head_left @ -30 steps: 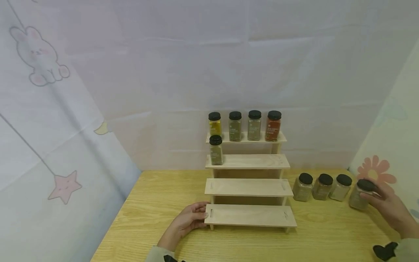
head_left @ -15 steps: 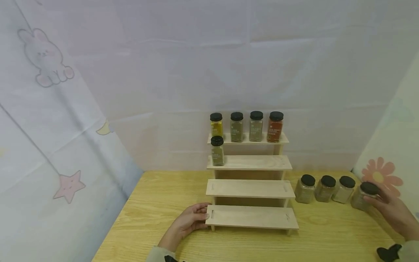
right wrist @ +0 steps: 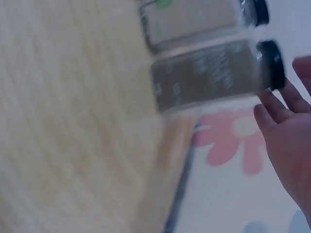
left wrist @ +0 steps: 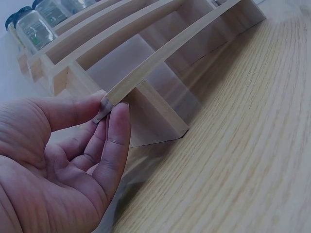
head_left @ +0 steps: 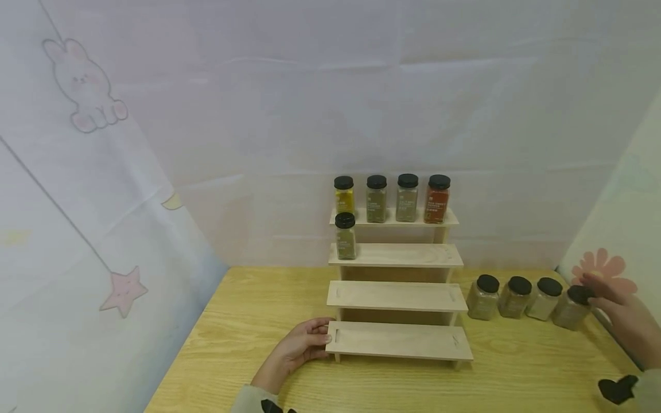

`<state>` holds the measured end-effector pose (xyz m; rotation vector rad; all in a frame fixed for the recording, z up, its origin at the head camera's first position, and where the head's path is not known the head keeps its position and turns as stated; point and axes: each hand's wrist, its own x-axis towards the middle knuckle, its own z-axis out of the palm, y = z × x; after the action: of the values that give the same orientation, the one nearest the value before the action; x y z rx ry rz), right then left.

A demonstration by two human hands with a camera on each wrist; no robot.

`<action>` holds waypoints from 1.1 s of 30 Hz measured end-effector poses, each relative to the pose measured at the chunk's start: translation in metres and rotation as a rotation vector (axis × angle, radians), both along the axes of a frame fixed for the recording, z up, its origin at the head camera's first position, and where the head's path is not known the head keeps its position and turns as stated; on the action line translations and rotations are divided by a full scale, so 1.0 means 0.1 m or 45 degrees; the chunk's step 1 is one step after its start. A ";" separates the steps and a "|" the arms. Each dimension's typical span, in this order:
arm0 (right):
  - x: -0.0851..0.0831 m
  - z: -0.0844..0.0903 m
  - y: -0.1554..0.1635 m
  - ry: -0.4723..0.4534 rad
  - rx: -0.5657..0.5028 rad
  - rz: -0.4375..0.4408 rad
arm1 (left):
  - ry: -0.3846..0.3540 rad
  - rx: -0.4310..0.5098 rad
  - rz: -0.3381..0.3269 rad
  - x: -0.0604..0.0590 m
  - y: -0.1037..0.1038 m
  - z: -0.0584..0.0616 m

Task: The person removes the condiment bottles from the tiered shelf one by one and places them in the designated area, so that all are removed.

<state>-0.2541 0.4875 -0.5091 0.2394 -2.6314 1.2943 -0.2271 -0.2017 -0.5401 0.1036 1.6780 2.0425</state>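
My left hand [head_left: 295,349] pinches the left end of the lowest step of a four-step wooden spice rack [head_left: 400,341]; the left wrist view shows thumb and fingers on the board's corner [left wrist: 106,104]. My right hand [head_left: 631,321] is beside the rightmost spice jar [head_left: 570,312], a clear jar of greyish-brown powder with a black lid. In the right wrist view its fingers [right wrist: 279,107] are spread close to that lid [right wrist: 273,65], not wrapped round it. To the jar's left stand three more black-lidded jars [head_left: 543,301] in a row on the table.
Several filled jars [head_left: 407,201] line the rack's top step. One green-powder jar [head_left: 346,240] stands at the left of the second step. Behind the wooden table [head_left: 248,298] hangs a pale cloth backdrop [head_left: 289,115], with a printed side panel at the right table edge.
My right hand has let go of the rightmost jar and drawn back to the right. That jar now stands closer to its neighbour. My left hand keeps its hold; the head view has shifted slightly.
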 end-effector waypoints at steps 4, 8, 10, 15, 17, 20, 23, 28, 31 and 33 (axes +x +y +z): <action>0.01 0.34 -0.23 0.148 -0.097 0.016 | 0.008 -0.007 -0.007 -0.01 -0.01 0.00; -0.03 0.63 -0.48 0.235 -0.122 0.057 | 0.013 -0.003 -0.012 -0.01 -0.01 -0.01; -0.06 0.75 -0.61 0.266 -0.130 0.123 | 0.013 0.001 -0.012 -0.01 -0.01 -0.01; -0.08 1.00 -0.91 0.223 -0.122 0.158 | 0.018 0.000 -0.009 0.01 0.00 0.00; -0.08 1.07 -1.03 0.192 -0.121 0.165 | 0.020 -0.003 -0.006 0.01 0.00 0.00; -0.07 1.16 -1.18 0.159 -0.094 0.169 | 0.018 -0.007 -0.001 0.01 0.00 0.00; -0.07 1.22 -1.33 0.172 -0.103 0.194 | 0.016 -0.004 -0.002 0.01 0.00 -0.01; -0.09 1.29 -1.53 0.199 -0.137 0.277 | 0.016 0.002 -0.008 0.02 0.00 0.00; -0.09 1.32 -1.64 0.185 -0.111 0.283 | 0.015 0.001 -0.005 0.02 0.00 0.01; -0.10 1.34 -1.70 0.180 -0.110 0.286 | 0.014 -0.001 -0.002 0.01 0.00 0.01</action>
<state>-0.2645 0.3175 -0.3754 0.6042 -2.4793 1.3983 -0.2257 -0.2015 -0.5391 0.1165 1.6848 2.0439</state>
